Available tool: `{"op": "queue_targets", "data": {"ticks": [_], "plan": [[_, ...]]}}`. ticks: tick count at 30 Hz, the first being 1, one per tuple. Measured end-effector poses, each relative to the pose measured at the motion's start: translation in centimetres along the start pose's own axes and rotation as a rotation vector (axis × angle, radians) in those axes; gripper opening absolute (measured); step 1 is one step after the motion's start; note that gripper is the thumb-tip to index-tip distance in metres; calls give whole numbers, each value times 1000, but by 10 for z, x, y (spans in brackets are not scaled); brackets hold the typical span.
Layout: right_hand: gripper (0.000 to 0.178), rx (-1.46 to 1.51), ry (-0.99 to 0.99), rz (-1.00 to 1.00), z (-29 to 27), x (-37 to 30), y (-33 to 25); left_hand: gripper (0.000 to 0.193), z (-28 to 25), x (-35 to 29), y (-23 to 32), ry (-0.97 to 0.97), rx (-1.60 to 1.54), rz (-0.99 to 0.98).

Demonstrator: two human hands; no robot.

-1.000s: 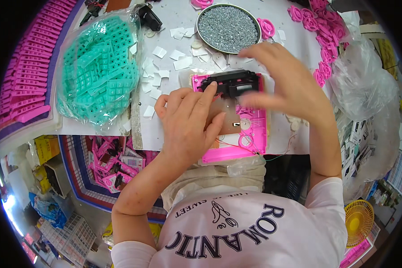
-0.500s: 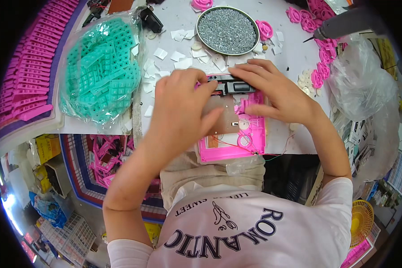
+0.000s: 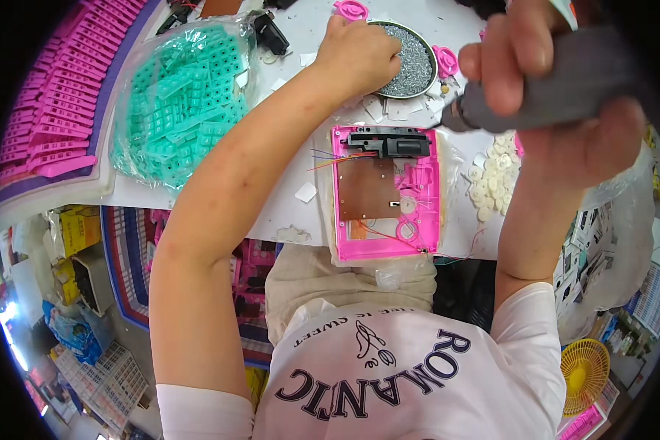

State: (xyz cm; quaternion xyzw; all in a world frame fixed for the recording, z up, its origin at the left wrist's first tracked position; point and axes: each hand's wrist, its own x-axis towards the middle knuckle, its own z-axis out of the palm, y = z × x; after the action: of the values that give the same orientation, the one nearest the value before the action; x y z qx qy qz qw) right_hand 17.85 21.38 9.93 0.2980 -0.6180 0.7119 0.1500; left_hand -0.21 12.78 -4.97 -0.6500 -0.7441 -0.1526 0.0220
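Observation:
My left hand (image 3: 359, 55) reaches into a round metal dish of small silver screws (image 3: 418, 66), its fingers curled closed with the tips hidden among them. A dark grey electric screwdriver (image 3: 587, 77) is gripped in my right hand (image 3: 565, 158), raised close to the camera, its tip toward the left. Below the hands lies an open pink plastic casing (image 3: 433, 235). Across its far end sits a black plastic mechanism (image 3: 389, 144). A brown circuit board (image 3: 367, 187) covers the casing's left part, and thin coloured wires (image 3: 337, 161) stick out at the left.
A clear bag of green keypads (image 3: 180, 110) lies on the left, beside stacked pink parts (image 3: 66, 95). White round pieces (image 3: 495, 180) are heaped right of the casing. Pink rosette-shaped parts (image 3: 446, 61) lie by the dish. A striped bin (image 3: 128, 271) stands below the table edge.
Both hands have left the black mechanism, which stays in the casing. My left hand has moved to the screw dish. My right hand has taken hold of the screwdriver.

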Motion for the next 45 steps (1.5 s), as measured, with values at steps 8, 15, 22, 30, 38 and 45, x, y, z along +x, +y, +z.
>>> {"op": "queue_targets", "data": {"ticks": [8, 15, 22, 30, 38, 45], "plan": [[21, -226, 826, 166, 46, -13, 25, 11, -40, -34, 10, 326, -64, 97], [46, -21, 313, -30, 58, -56, 17, 7, -69, -134, 83, 160, -610, 32], [50, -69, 217, 49, 58, -55, 15, 11, -62, -136, 90, 214, -636, -16], [42, -161, 371, -30, 55, -57, 20, 18, -67, -117, 98, 358, -401, -44], [17, -138, 665, -15, 42, -58, 67, 17, -46, -125, 83, 268, -237, -25], [17, -460, 613, 140, 45, -53, 72, 25, -46, -122, 83, 215, -230, -3]]}}
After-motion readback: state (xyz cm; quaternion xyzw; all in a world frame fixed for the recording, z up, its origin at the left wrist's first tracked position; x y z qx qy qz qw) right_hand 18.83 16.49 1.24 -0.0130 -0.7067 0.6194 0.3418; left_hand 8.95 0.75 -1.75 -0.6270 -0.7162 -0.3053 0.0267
